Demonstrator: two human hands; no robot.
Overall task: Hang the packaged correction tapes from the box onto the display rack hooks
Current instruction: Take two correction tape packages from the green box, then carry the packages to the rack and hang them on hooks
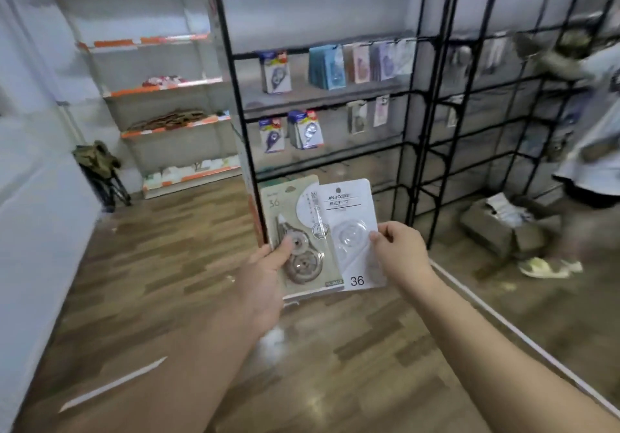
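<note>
Pinching by outer edges, left hand [268, 271] holds the green pack [303, 218], right hand [399, 248] the white pack [349, 211]: light, stiff, probably slick.

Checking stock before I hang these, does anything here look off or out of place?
The white pack pinched by the right hand shows a clear blister with no obvious tape inside, unlike the green pack in the left hand; it may just be see-through. A white scrap lies on the floor.

Bare forearms [201, 348], left grip [268, 265], right grip [399, 248]
</note>
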